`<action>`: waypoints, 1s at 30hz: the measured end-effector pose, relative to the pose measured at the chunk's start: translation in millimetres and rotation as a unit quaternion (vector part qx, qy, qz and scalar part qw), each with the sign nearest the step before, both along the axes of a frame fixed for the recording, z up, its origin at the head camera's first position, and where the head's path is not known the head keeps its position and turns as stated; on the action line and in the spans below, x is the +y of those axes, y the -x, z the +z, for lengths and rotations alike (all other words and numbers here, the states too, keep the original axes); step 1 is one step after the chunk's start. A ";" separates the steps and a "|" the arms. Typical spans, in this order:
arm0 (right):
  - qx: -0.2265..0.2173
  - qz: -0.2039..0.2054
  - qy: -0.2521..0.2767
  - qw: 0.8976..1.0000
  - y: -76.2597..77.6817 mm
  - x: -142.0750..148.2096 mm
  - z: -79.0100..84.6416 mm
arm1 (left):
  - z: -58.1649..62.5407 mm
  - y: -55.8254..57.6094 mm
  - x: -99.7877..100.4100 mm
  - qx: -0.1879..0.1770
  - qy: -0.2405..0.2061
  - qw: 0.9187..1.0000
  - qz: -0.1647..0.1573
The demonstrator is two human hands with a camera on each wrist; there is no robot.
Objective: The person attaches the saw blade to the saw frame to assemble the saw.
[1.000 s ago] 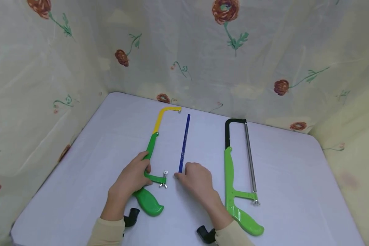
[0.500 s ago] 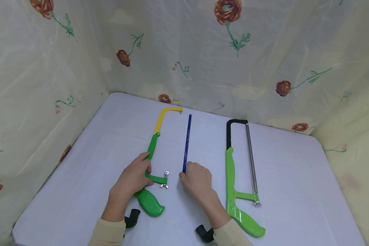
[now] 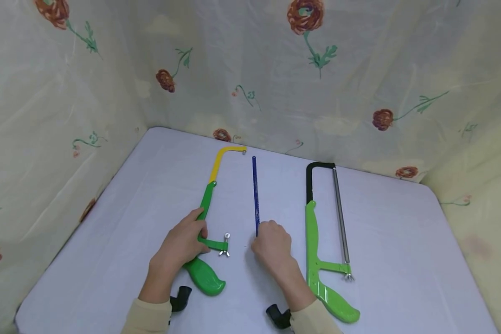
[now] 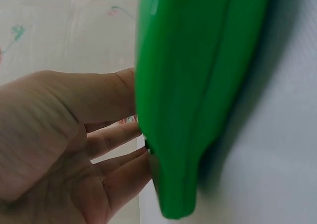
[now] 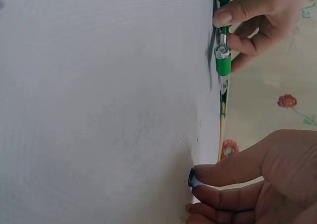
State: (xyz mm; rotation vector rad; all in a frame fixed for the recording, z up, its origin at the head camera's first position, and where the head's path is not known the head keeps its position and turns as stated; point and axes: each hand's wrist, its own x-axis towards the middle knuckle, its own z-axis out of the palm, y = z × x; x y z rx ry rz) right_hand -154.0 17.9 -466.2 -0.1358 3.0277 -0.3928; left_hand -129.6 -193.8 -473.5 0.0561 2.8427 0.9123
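A hacksaw frame [image 3: 207,197], dark green with a yellow front bow, lies at the middle left of the table without a blade. My left hand [image 3: 179,243] grips its green back just above the handle, thumb near the crossbar with the wing nut [image 3: 224,253]. To the right, my right hand [image 3: 274,245] pinches the near end of a blue hacksaw blade [image 3: 256,190], whose length points away from me. In the right wrist view the blade's end [image 5: 191,177] shows between thumb and forefinger. The green handle [image 4: 188,85] fills the left wrist view.
A second hacksaw [image 3: 311,232], light green and black with a grey blade [image 3: 341,213] fitted, lies right of my right hand. Black curved pieces [image 3: 279,317] sit at both wrists. Flower-patterned curtains [image 3: 250,60] stand around the white table [image 3: 401,241].
My right hand has moved slightly right with the blade's near end, and the blade has swung from leaning right to leaning slightly left at its far end. My left hand stays on the frame.
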 end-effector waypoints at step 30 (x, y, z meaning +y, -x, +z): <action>-0.049 -0.075 0.033 0.995 4.0 24.9 -1.0 | 4.3 -5.8 10.3 -0.005 -0.003 1.000 0.001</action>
